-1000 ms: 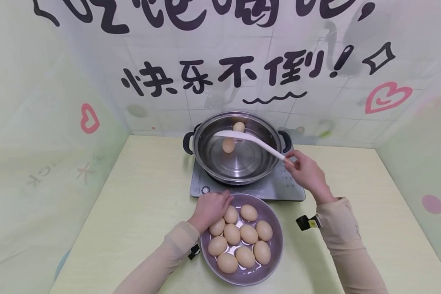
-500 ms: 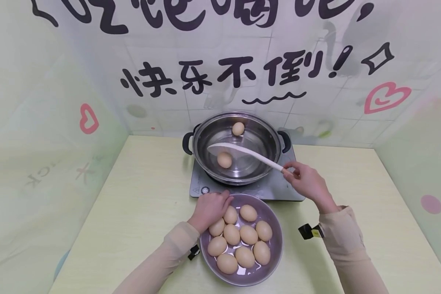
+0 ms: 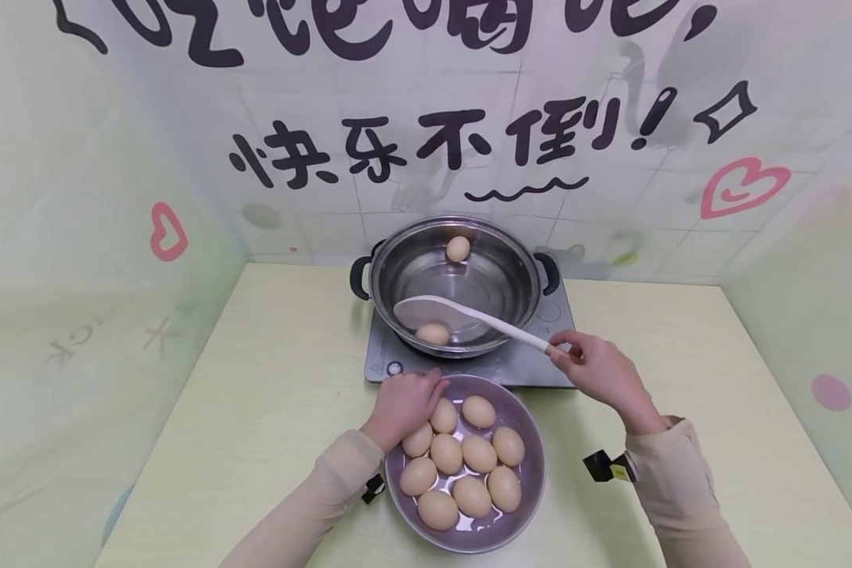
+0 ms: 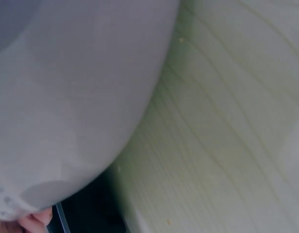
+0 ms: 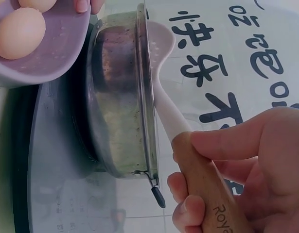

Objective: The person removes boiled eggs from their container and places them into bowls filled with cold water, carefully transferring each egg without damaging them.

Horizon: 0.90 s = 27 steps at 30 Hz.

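Observation:
My right hand [image 3: 603, 375] grips the wooden handle of a white slotted spoon [image 3: 500, 325], thumb along the handle in the right wrist view. The spoon's head is over the front left of a steel pot [image 3: 532, 244]. One egg [image 3: 433, 334] lies by the spoon's head near the pot's front wall, partly covered by it. Another egg [image 3: 457, 249] lies at the back of the pot. My left hand [image 3: 408, 402] holds the back left rim of a purple bowl [image 3: 535, 493], its fingertips seen against the bowl in the left wrist view. Several brown eggs [image 3: 472, 497] fill the bowl.
The pot, with black side handles [image 3: 358, 278], stands on a grey induction cooker [image 3: 539, 375] just behind the bowl. A light wooden table [image 3: 277, 355] lies under everything. Printed walls [image 3: 326, 79] enclose the back and sides.
My right hand has drawn the slotted spoon toward the front of the pot. The nearer egg has moved forward to the front wall. My left hand stays on the bowl.

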Tool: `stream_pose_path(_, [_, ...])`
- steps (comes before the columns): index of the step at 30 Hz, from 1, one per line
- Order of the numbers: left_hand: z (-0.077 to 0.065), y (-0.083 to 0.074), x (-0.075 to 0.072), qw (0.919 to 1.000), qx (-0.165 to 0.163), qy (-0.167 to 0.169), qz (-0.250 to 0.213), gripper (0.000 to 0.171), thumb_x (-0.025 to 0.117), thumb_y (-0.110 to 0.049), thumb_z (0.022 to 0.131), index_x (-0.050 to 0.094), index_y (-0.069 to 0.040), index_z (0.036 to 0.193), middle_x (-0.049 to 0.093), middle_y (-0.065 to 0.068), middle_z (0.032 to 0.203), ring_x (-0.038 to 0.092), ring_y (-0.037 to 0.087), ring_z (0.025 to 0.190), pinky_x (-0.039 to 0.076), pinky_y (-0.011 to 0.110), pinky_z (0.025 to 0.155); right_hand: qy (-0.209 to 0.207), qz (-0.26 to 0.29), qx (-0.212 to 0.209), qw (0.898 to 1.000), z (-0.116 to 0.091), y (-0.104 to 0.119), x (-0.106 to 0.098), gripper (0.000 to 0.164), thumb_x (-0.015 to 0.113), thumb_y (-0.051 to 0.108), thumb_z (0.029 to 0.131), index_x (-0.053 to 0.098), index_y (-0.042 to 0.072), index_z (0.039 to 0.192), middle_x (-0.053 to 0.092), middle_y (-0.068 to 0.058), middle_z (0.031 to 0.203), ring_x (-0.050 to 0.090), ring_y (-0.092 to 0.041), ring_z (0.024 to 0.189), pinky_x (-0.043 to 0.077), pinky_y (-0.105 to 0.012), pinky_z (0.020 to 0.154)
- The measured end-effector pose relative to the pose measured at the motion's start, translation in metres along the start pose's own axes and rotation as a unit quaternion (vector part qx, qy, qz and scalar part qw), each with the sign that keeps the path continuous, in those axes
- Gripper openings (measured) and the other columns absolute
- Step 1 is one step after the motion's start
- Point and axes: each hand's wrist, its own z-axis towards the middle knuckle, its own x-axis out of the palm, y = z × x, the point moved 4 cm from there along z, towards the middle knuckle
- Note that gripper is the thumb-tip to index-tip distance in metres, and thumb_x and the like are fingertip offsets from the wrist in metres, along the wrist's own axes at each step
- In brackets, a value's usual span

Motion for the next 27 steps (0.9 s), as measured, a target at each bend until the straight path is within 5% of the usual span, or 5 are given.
stream_pose_path(9, [0.000, 0.000, 0.000, 1.0000, -0.006, 0.006, -0.001, 0.024, 0.056, -0.032, 0.089, 0.054, -0.014, 0.072, 0.057, 0.000, 0.052, 0.057, 0.024, 0.048, 0.037, 0.034, 0.039, 0.005, -0.023, -0.010, 1.000, -0.009, 0.002, -0.003, 0.022, 0.056, 0.023, 0.089, 0.062, 0.010, 0.105, 0.050, 0.000, 0.063, 0.041, -0.013, 0.051, 0.031, -0.029, 0.045])
stream_pose_path(27, [0.001, 0.000, 0.000, 0.9995, -0.014, 0.027, 0.001, 0.024, 0.055, -0.033, 0.089, 0.054, -0.014, 0.074, 0.057, 0.002, 0.054, 0.057, 0.024, 0.048, 0.037, 0.034, 0.040, 0.024, -0.018, -0.027, 0.999, -0.018, 0.005, -0.008, 0.016, 0.055, 0.024, 0.091, 0.066, 0.011, 0.092, 0.036, 0.005, 0.052, 0.035, -0.011, 0.045, 0.027, -0.028, 0.043])
